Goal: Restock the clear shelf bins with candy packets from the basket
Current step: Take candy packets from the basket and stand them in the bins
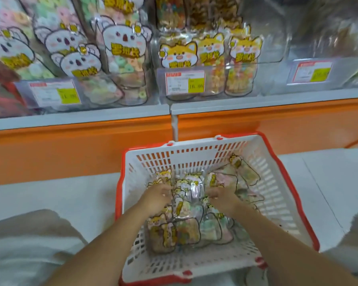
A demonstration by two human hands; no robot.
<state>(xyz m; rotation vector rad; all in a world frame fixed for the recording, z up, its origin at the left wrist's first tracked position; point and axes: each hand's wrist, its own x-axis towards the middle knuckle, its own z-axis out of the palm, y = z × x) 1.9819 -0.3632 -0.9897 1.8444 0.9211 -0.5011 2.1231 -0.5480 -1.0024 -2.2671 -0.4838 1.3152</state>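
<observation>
Left grip (157,196), right grip (221,198) among packets (186,230)

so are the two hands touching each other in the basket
Apart. The head view shows a clear gap between the left hand and right hand, with candy packets visible between them.

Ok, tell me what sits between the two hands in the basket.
In the head view, clear candy packets with yellow cartoon labels fill the gap between the left hand and right hand.

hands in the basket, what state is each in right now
Left hand: on the packets in the basket, grip cannot be told.
Right hand: on the packets too, grip cannot be told.
</observation>
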